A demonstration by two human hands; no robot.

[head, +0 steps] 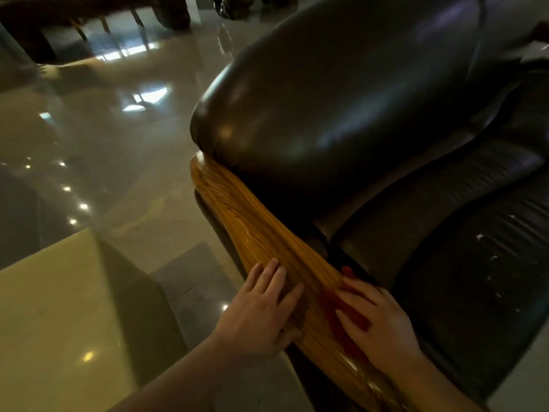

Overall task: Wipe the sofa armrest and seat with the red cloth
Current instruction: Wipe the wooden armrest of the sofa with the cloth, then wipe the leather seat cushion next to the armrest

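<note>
The wooden armrest of a dark leather sofa runs from the middle of the head view toward me. The red cloth lies on its near part, mostly under my right hand, which presses it flat against the wood with fingers spread. My left hand rests flat on the outer side of the armrest, beside the cloth and holding nothing. The dark seat cushion lies to the right of the armrest. The padded leather arm bulges above the wood.
A pale yellow-green table top stands at the lower left, close to the armrest. A glossy tiled floor spreads to the left. Dark furniture legs show at the top left. White flecks dot the seat.
</note>
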